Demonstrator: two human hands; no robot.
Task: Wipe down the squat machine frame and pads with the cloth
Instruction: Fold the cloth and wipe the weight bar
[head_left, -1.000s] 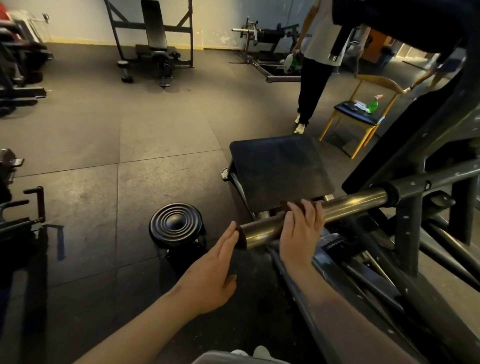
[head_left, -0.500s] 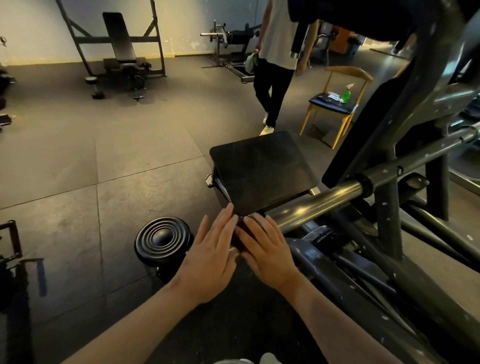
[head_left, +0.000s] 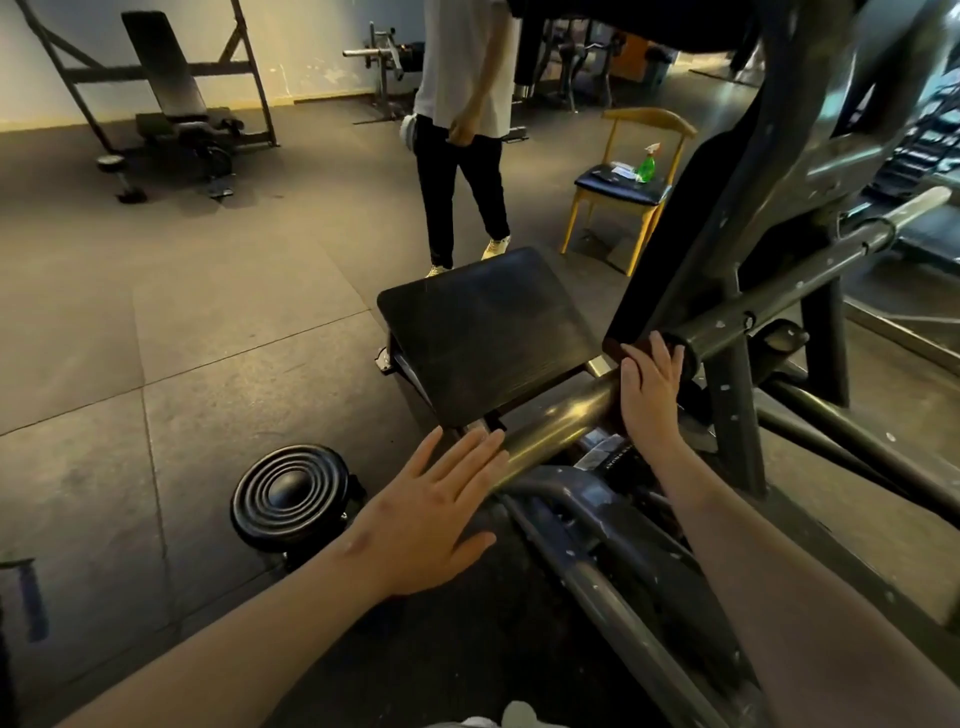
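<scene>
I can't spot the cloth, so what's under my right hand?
An edge of dark cloth peeks out past the right hand and its fingers, on the steel bar. The hand covers the rest of it.

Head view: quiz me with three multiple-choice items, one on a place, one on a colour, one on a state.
1. Where is the spray bottle?
A. on the floor
B. on the chair seat
C. on the black pad

2. What colour is the frame of the chair?
A. yellow
B. white
C. red

3. How is the left hand?
A. clenched in a fist
B. fingers straight, flat at the end of the bar
C. holding the bottle

Answers: B, the bottle stands on the dark seat; A, the legs and backrest are yellow; B, no finger curls and nothing is held.
</scene>
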